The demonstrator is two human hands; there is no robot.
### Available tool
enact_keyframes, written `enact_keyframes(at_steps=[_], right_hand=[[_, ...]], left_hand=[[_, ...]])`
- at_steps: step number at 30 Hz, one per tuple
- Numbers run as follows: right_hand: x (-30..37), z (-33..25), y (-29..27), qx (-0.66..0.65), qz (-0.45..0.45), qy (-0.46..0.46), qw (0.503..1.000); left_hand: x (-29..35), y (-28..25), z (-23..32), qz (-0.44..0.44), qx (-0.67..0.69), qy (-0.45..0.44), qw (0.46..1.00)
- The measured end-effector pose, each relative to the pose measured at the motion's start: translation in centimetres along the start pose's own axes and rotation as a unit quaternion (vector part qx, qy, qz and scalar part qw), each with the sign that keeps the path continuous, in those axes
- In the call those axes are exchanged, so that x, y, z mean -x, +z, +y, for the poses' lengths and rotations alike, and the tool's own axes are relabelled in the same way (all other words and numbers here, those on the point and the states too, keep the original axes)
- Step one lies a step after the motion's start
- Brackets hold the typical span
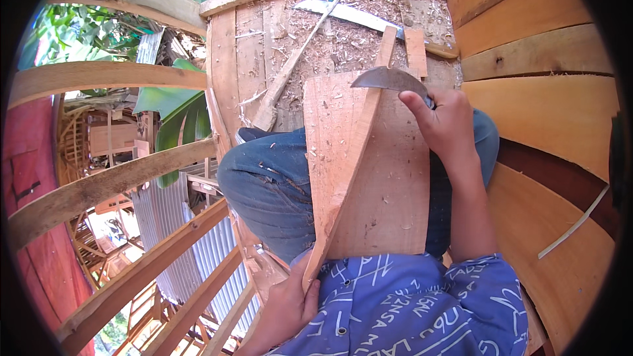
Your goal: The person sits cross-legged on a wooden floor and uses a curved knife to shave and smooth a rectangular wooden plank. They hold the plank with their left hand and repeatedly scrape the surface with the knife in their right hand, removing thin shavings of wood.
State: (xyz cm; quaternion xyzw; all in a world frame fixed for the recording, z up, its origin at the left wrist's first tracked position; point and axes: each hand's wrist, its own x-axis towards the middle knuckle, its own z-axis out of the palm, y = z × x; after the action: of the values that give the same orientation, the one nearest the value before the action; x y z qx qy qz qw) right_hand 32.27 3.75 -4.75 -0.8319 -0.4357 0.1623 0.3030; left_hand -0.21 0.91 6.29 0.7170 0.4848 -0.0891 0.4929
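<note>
Pale reddish wood fills the head view, the only one I have: a narrow tapered wooden strip [353, 158] stands on edge across a broad flat wooden board [389, 184] that rests on my lap, over my blue denim knees [270, 184]. My left hand [290, 303] has its fingers clamped around the near, lower end of the strip, close against my blue patterned shirt [409, 310]. My right hand [445, 122] has its fingers closed tight on the handle of a curved grey steel blade [389, 79], whose edge sits on the strip near its far end. As I judge it, good shaving here calls for a shallow blade angle and light passes along the grain, so that the thin strip does not split. The left grip should pin the strip hard against the board so it cannot roll, and I would keep that hand well behind the blade's path. Beyond the board, wood shavings [343, 39] litter a plank deck [250, 59], where a long straight wooden stick [290, 69] and a pale flat saw blade [349, 13] lie. Curved timber ribs [105, 76] frame the left, orange-brown hull planks [547, 112] the right.
</note>
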Motion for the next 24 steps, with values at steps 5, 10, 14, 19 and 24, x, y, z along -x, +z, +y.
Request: enact_keyframes(at_steps=[5,10,14,19,24], right_hand=[[-1.3,-0.7,-0.1,-0.011,-0.029,0.005,1.0],[-1.9,-0.9,0.1,-0.003,-0.038,0.006,0.999],[-2.5,-0.8,0.3,0.022,-0.046,0.008,0.999],[-4.3,0.7,1.3,0.019,0.023,0.029,0.999],[-7.6,7.2,-1.4,-0.05,0.107,0.117,0.986]], left_hand=[[0.0,0.1,-0.1,0.008,-0.002,-0.012,1.0],[0.1,0.2,-0.2,0.008,0.015,-0.031,0.999],[0.1,0.3,-0.5,0.013,0.019,-0.031,0.999],[0.2,0.3,-0.4,0.011,0.004,-0.014,1.0],[0.0,0.3,-0.6,-0.032,0.006,0.039,0.999]])
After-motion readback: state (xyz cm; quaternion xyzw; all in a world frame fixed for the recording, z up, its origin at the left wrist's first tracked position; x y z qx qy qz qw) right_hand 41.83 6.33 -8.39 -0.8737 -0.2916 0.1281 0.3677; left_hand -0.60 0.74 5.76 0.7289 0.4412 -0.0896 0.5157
